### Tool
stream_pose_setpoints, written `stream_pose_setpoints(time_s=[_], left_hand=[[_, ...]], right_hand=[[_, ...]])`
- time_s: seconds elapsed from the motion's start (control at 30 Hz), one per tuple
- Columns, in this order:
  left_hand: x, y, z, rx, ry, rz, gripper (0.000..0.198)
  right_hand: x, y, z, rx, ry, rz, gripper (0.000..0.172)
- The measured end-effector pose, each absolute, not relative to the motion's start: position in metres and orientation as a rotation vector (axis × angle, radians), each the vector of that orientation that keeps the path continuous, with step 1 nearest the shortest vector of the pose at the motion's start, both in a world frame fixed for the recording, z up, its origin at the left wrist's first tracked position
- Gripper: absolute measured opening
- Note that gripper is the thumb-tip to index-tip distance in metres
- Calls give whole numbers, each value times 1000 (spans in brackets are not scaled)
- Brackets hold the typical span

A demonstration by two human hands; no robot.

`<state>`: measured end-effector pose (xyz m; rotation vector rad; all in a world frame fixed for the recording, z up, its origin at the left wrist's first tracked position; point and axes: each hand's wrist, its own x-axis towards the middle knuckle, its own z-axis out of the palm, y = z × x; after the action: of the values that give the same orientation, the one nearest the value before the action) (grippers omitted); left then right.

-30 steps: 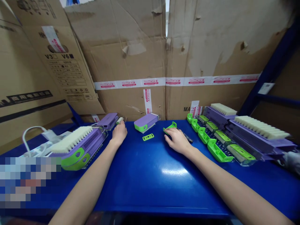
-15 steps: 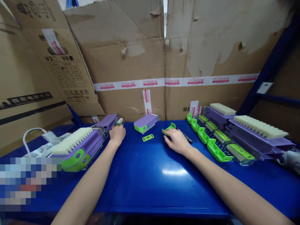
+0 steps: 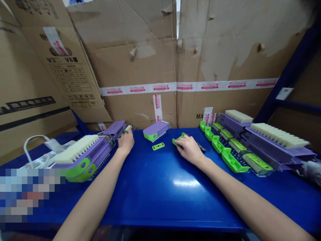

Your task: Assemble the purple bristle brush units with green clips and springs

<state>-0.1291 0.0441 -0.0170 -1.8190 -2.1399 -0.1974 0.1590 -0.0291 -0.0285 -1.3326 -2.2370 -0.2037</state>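
My left hand [image 3: 126, 143] is at the back left of the table, fingers closed around a small pale part [image 3: 128, 128]; thin clear or wiry bits stick out beside it. Just left of that hand lies a purple housing [image 3: 115, 129]. My right hand [image 3: 190, 149] pinches a bright green end cap [image 3: 178, 137] near the table surface. A dark, slim tool [image 3: 201, 147] lies partly hidden behind that hand. Between the hands sit a purple brush body with a green end [image 3: 157, 130] and a flat green slotted plate [image 3: 158, 146].
At right stand a row of green end caps [image 3: 234, 162], pale blocks topped with green plates [image 3: 257, 162], and purple housings with cream bristles [image 3: 279, 135]. Bristled purple brushes [image 3: 84, 155] and a white power strip [image 3: 41, 162] are at left. Cardboard [image 3: 135, 67] walls the back.
The green end cap has tipped and shifted slightly left in my right hand, with the fingers closer on it. My left fingers have moved slightly up around the small pale part.
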Motion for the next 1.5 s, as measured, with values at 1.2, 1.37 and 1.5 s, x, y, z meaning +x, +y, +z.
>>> stream_pose_setpoints(time_s=[1.2, 1.37, 1.5], left_hand=[[-58, -13, 24, -2278, -1304, -581, 38], [-38, -31, 19, -2491, -799, -422, 24], [-41, -28, 23, -2514, -859, -384, 28]], right_hand=[[149, -40, -29, -1014, -2119, -118, 31], [151, -42, -26, -932, -2103, -172, 33], [150, -45, -23, -977, -2135, -231, 32]])
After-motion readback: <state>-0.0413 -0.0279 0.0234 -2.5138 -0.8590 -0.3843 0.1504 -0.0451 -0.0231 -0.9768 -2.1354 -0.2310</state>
